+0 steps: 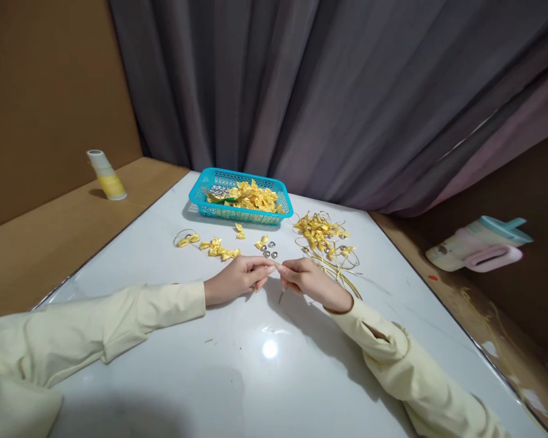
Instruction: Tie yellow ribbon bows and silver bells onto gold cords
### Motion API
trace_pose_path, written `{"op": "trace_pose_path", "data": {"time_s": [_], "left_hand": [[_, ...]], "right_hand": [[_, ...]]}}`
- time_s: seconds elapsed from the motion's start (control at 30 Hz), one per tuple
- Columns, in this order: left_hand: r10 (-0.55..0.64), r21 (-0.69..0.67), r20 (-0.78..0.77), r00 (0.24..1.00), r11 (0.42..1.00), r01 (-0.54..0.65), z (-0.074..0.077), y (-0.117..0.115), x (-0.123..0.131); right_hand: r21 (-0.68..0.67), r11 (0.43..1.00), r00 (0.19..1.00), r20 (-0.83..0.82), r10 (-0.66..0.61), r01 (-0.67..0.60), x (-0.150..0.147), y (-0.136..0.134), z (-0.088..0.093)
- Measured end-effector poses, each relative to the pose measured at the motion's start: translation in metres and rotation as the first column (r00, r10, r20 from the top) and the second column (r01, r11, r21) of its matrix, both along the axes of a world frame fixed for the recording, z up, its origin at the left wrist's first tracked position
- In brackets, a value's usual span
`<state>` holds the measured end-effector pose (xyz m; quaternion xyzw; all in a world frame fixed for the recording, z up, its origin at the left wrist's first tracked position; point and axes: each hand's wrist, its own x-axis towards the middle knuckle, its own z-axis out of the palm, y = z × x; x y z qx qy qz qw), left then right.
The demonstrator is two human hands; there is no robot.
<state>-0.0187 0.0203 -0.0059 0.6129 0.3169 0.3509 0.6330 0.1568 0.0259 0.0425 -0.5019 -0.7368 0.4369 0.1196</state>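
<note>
My left hand (237,277) and my right hand (308,280) meet over the table, fingertips pinched together and touching. A short end of thin gold cord (281,297) pokes out below my right fingers. What lies between my left fingertips is too small to make out. Just beyond my hands are several yellow ribbon bows (217,248), another bow (261,243) and a few small silver pieces (269,250). One bow (188,239) at the left has a loop of cord on it. Loose gold cords (342,277) lie beside my right hand, below a pile of bows with cord loops (319,233).
A blue plastic basket (287,204) at the back holds yellow bows, silver pieces and something green. On the brown ledge at left stands a white and yellow spool (107,176). A tumbler with a pink handle (479,243) is at right. Grey curtain (237,79) hangs behind.
</note>
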Motion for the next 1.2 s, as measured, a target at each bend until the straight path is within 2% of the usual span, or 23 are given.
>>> {"op": "trace_pose_path", "data": {"time_s": [0.23, 0.33, 0.47, 0.67, 0.8, 1.0, 1.2], "left_hand": [[-0.016, 0.153, -0.177, 0.984, 0.987, 0.044, 0.003, -0.002, -0.001], [0.004, 0.215, -0.256, 0.967, 0.975, 0.053, 0.005, -0.003, -0.002], [0.022, 0.243, -0.274, 0.962, 0.969, 0.047, 0.005, -0.004, -0.001], [-0.008, 0.196, -0.261, 0.965, 0.979, 0.061, 0.005, -0.005, 0.0], [0.003, 0.132, -0.179, 0.984, 0.991, 0.021, 0.008, -0.004, 0.001], [0.038, 0.031, -0.086, 0.996, 0.999, -0.035, 0.006, 0.001, 0.0], [0.059, 0.014, -0.063, 0.996, 0.998, -0.058, 0.003, 0.002, -0.001]], "right_hand": [[-0.003, 1.0, 0.999, 0.046, 0.007, -0.007, 0.002, 0.004, -0.001], [-0.051, 0.997, 0.998, 0.015, 0.058, -0.058, 0.003, 0.003, 0.001], [-0.143, 0.982, 0.993, -0.024, 0.12, -0.122, 0.005, 0.003, 0.004], [-0.264, 0.939, 0.975, -0.086, 0.204, -0.22, 0.007, 0.007, 0.005], [-0.226, 0.963, 0.988, -0.083, 0.132, -0.147, 0.012, 0.012, 0.002], [-0.221, 0.943, 0.969, -0.044, 0.244, -0.248, 0.018, 0.015, 0.003], [-0.171, 0.968, 0.98, -0.112, 0.166, -0.183, 0.006, 0.005, 0.01]]}}
